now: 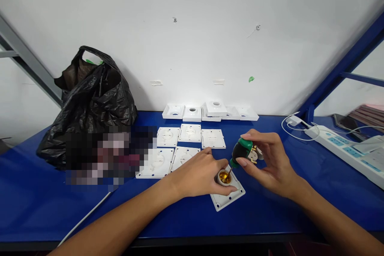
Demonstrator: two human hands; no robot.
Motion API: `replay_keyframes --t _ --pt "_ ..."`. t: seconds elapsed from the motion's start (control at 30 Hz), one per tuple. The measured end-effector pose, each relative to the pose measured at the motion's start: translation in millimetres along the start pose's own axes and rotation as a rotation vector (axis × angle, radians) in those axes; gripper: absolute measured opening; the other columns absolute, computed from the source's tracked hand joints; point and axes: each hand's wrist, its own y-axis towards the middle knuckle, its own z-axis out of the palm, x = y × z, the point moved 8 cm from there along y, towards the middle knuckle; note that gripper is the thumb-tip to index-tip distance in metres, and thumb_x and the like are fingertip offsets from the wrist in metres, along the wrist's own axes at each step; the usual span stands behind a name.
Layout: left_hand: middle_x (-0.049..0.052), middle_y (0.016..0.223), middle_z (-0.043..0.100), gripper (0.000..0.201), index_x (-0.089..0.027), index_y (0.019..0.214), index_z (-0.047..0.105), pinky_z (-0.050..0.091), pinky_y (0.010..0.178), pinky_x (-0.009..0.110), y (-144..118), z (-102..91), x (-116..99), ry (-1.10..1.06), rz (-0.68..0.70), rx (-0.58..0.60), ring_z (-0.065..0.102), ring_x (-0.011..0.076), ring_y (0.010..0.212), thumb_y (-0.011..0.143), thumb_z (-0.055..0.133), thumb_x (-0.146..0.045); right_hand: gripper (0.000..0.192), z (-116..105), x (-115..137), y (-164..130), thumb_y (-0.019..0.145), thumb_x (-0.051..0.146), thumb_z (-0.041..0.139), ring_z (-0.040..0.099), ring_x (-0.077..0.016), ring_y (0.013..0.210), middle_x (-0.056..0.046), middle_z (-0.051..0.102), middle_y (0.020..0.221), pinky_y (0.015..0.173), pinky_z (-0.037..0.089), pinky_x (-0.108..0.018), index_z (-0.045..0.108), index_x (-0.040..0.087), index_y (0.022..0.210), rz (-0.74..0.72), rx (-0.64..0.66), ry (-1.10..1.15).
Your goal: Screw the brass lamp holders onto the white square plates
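Head view shows my left hand [199, 176] pinning a white lamp holder [227, 192] flat on the blue table [180, 216], fingers curled round its brass socket [224, 176]. My right hand [270, 164] is closed on a stubby green-and-black screwdriver [241, 151], tip tilted down into the socket, with what looks like a small metal part tucked against the fingers. I reckon the tip could slip off the screw because the driver leans rather than stands upright, and it would gouge the brass or jab my left thumb beside it. The holder sits near the table's front edge, so a hard push might skid it off. Spare white plates [189, 134] lie behind, well apart
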Motion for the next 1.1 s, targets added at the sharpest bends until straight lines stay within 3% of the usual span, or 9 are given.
replay_keyframes --t 0.2,0.37,0.63,0.9,1.1 --pt "0.000 0.067 0.059 0.040 -0.022 0.098 0.067 0.043 0.071 0.034 -2.9 -0.8 2.2 -0.025 -0.069 0.037 0.060 0.0267 0.080 0.091 0.073 -0.061 0.054 0.7 1.5 -0.5 0.097 0.018 0.070 0.065 -0.0209 0.090 -0.002 0.066 0.104 0.079 0.054 -0.040 0.047 0.033 0.142 -0.002 0.012 0.008" --pt "0.001 0.070 0.059 0.041 -0.022 0.101 0.068 0.041 0.066 0.032 -3.4 -1.3 2.6 -0.033 -0.087 0.050 0.060 0.0259 0.078 0.092 0.072 -0.062 0.054 0.1 2.0 1.2 0.096 0.017 0.071 0.064 -0.0201 0.089 -0.002 0.065 0.106 0.078 0.054 -0.039 0.047 0.033 0.142 -0.007 0.003 0.007" --pt "0.001 0.071 0.061 0.041 -0.022 0.104 0.069 0.041 0.065 0.032 -3.3 -0.9 3.0 -0.016 -0.089 0.051 0.060 0.0257 0.078 0.093 0.071 -0.061 0.053 -0.3 3.4 0.5 0.096 0.018 0.072 0.064 -0.0190 0.090 -0.002 0.063 0.109 0.078 0.055 -0.037 0.049 0.032 0.141 -0.002 0.001 -0.015" --pt "0.000 0.069 0.060 0.043 -0.021 0.092 0.064 0.042 0.069 0.033 -2.4 2.5 3.9 -0.013 -0.072 0.060 0.058 0.0241 0.074 0.092 0.071 -0.064 0.056 2.6 5.1 0.5 0.099 0.021 0.069 0.066 -0.0205 0.085 0.000 0.065 0.099 0.075 0.056 -0.038 0.044 0.035 0.147 -0.019 0.034 -0.032" --pt "0.000 0.070 0.062 0.041 -0.022 0.100 0.067 0.042 0.069 0.033 -2.7 -0.1 1.8 -0.010 -0.053 0.035 0.061 0.0253 0.077 0.092 0.073 -0.062 0.057 1.5 4.3 -1.3 0.099 0.022 0.069 0.068 -0.0200 0.084 -0.001 0.067 0.106 0.076 0.058 -0.037 0.045 0.036 0.148 -0.016 0.010 -0.056"
